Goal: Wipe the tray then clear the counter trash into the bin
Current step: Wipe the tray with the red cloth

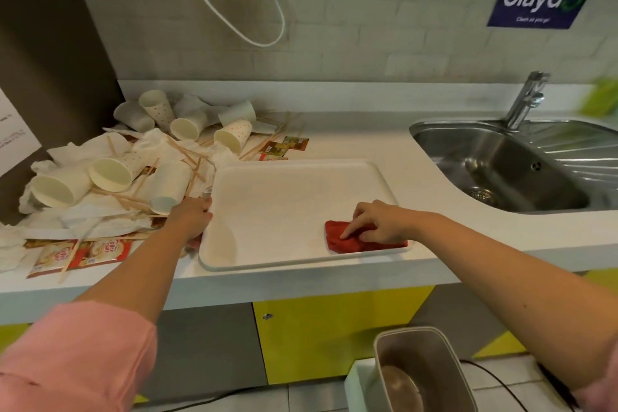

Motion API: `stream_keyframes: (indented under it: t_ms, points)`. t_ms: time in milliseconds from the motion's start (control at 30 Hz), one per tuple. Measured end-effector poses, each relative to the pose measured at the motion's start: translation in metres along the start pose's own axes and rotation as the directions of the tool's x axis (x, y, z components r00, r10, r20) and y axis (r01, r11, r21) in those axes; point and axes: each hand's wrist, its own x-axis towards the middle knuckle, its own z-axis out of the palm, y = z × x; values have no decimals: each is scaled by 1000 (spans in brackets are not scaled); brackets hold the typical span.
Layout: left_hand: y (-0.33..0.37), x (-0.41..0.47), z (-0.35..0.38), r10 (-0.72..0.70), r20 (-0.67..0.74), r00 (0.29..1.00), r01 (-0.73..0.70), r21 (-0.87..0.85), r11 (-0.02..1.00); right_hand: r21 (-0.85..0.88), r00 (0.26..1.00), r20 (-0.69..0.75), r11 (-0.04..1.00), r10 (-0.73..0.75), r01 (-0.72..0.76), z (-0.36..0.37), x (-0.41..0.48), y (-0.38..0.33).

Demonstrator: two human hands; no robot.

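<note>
A white tray (287, 197) lies on the white counter in front of me. My left hand (192, 216) grips the tray's left rim. My right hand (378, 222) presses a red cloth (347, 239) onto the tray's near right corner, fingers spread over the cloth. Left of the tray is a heap of trash: paper cups (110, 174), crumpled napkins (110, 211), wooden stirrers (190, 157) and sachets (80, 254). A metal bin (424, 375) stands open on the floor below the counter, at lower right.
A steel sink (501, 167) with a tap (525, 100) is set into the counter at right. More sachets (284, 145) lie behind the tray. Yellow and grey cabinet doors run under the counter. A white cable hangs on the wall.
</note>
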Motion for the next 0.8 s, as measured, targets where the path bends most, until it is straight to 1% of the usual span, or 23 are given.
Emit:
stream_keyframes:
  t_ms: [133, 233, 333, 467, 600, 667, 800]
  points:
    - [-1, 1, 1, -9, -1, 1000, 9, 11, 1000, -1, 998, -6, 998, 65, -65, 2, -6, 7]
    - [2, -1, 1, 21, -16, 1000, -19, 123, 992, 22, 995, -23, 995, 100, -100, 9, -7, 8]
    - [6, -4, -1, 56, 1, 998, -55, 222, 973, 30, 992, -58, 994, 109, -107, 15, -8, 8]
    - [8, -5, -3, 73, -15, 997, -63, 344, 937, 44, 992, -106, 997, 72, -67, 23, -6, -1]
    - [10, -4, -2, 64, -9, 998, -57, 353, 934, 35, 991, -126, 998, 48, -44, 28, 3, -11]
    - [11, -5, -3, 74, -3, 997, -67, 403, 913, 34, 989, -139, 999, 44, -40, 30, 10, -16]
    - [12, -5, -3, 94, -5, 996, -81, 464, 882, 28, 986, -167, 1000, -9, 14, 34, 25, -34]
